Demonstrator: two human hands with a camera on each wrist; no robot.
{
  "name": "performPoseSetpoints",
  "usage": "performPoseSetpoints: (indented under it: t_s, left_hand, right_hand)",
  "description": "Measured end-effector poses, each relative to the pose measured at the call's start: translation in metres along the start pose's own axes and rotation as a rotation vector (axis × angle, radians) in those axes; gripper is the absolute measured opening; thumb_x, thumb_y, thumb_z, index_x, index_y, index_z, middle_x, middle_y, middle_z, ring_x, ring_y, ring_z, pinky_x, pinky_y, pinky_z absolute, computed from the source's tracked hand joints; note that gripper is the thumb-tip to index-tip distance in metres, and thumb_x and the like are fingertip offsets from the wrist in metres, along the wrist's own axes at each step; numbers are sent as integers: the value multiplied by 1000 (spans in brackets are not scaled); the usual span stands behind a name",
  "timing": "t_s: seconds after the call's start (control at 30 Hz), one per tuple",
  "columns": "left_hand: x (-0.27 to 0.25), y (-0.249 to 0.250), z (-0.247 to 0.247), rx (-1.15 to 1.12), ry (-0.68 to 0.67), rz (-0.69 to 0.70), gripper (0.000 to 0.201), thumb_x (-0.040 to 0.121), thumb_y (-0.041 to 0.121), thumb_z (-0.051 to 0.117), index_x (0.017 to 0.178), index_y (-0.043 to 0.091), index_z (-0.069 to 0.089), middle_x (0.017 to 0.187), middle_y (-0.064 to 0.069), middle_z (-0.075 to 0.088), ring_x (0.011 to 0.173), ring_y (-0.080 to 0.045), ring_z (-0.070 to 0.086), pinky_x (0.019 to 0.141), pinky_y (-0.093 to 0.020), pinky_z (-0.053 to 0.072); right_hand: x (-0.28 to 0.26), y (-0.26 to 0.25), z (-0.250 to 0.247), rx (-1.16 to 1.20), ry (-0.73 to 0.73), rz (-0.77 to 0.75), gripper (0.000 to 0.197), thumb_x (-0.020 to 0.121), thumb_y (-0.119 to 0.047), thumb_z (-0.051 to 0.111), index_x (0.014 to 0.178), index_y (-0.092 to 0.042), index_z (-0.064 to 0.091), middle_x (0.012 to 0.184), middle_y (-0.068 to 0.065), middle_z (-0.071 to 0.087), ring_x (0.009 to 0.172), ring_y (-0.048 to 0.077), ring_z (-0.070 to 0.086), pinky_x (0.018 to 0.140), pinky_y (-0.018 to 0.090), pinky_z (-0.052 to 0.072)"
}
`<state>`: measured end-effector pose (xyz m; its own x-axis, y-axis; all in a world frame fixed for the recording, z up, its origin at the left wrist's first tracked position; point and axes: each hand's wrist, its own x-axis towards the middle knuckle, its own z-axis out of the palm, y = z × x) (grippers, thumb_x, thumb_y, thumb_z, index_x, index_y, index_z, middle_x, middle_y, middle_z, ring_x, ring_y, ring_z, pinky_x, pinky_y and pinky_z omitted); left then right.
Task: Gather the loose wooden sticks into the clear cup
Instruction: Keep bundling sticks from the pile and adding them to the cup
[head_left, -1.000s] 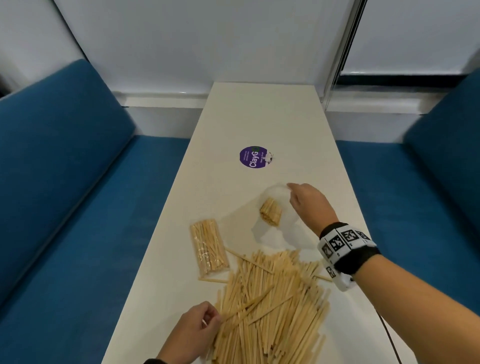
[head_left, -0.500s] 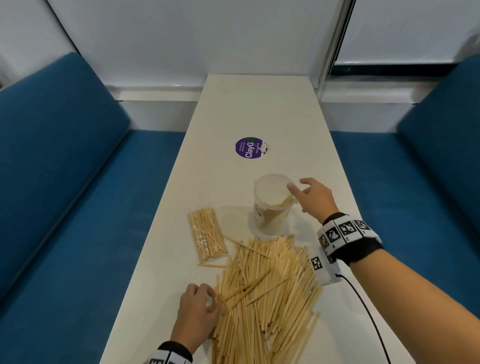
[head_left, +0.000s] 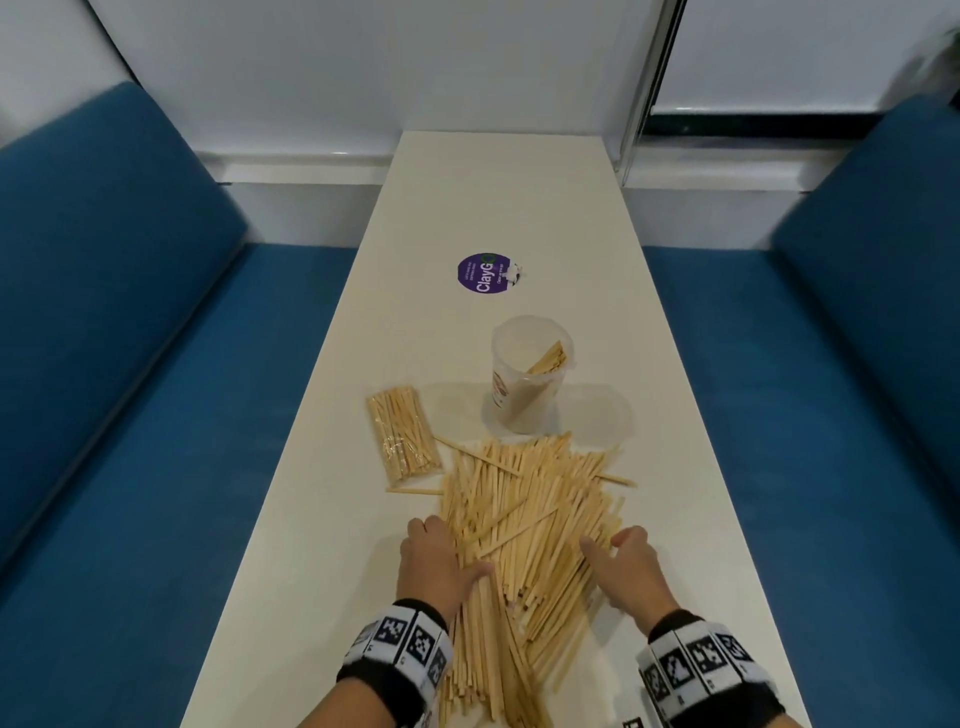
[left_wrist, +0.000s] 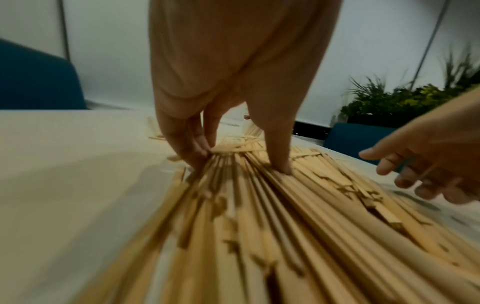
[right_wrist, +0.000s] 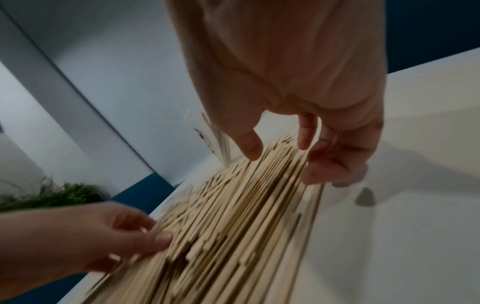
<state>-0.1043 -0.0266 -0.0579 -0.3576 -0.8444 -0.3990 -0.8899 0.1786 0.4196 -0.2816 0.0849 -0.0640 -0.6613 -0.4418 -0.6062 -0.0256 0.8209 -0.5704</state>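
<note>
Looks like the scooping step: the left hand (head_left: 434, 564) presses its fingers and thumb down into the near-left edge of the stick pile (head_left: 524, 525), while the right hand (head_left: 631, 569) hovers spread at the opposite edge, holding nothing. Next move probably needs both hands squeezing a bundle together, then lifting it to the cup (head_left: 530, 371) just past the pile. The sticks are thin, pale, fanned out messily between the hands, with a few already leaning inside the cup.

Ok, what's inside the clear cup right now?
The clear cup stands upright and holds a small bunch of wooden sticks leaning against its right wall. The cloudy lower wall hides their bottom ends.
</note>
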Motion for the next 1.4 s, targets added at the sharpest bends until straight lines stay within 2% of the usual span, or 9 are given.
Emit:
performPoseSetpoints:
  t_s: [0.13,0.3,0.6,0.67,0.73,0.83,0.97,1.17,1.4]
  left_hand:
    - [5,-2,-1,-147,-29,-57,42,83,34,66,110,5,52,112,-10,53,104,-24,54,83,-28,44]
    - [5,-4,-8,-237,-66,-93,19,91,24,54,91,5,55,82,-3,54,81,-19,54,66,-25,41]
    - [0,-10,-22,-632,-190,-186,21,96,18,40,108,4,51,102,-7,59,93,-21,55,81,-30,43]
    - [-2,-10,-24,-762,-187,-200,23,96,16,40,111,2,50,93,-8,62,85,-19,60,76,-30,46]
    - [-6,-8,-27,-865,-163,-199,18,96,13,39,109,3,48,87,-7,61,80,-17,59,84,-35,47]
    - [-12,0,-34,-982,-137,-157,8,95,8,39,97,6,46,78,-4,54,76,-15,52,87,-33,38]
    - [-18,15,-37,-1165,-138,-131,12,92,2,39,85,8,46,70,-6,48,70,-18,45,87,-38,34]
    - [-26,36,-35,-1155,-187,-92,9,94,10,41,94,11,49,69,-2,46,65,-15,43,67,-29,38]
    - [-30,44,-37,-1142,-163,-57,14,98,22,43,89,13,49,70,-1,53,74,-17,55,90,-39,45]
  right_hand:
    - [-15,-4,1,-29,-14,-80,41,91,-37,53,115,-6,41,120,15,49,105,29,54,80,32,43]
    - [-29,-15,0,-59,-74,-179,27,93,-37,49,103,-11,50,88,0,54,82,17,54,69,28,44]
    - [-52,-37,17,-112,-196,-347,21,95,-37,46,90,-17,51,78,-6,51,67,8,47,61,21,38]
    - [-54,-39,23,-150,-260,-381,23,93,-42,48,94,-19,51,81,-5,51,70,8,47,63,22,39]
    - [-57,-40,31,-174,-344,-393,31,89,-48,53,102,-21,50,88,-4,55,76,9,52,68,24,44]
    - [-62,-42,41,-174,-494,-402,57,82,-56,59,123,-20,43,105,-4,56,92,11,56,78,26,48]
    - [-66,-45,49,-220,-611,-421,71,81,-56,59,134,-15,33,100,-4,55,84,8,53,65,17,43]
    - [-73,-49,48,102,-830,-304,16,99,-29,41,108,-17,40,77,2,60,65,12,62,62,24,51]
    - [-80,-51,41,131,-789,-340,11,101,-28,34,94,-22,40,65,-1,48,48,7,46,46,17,36]
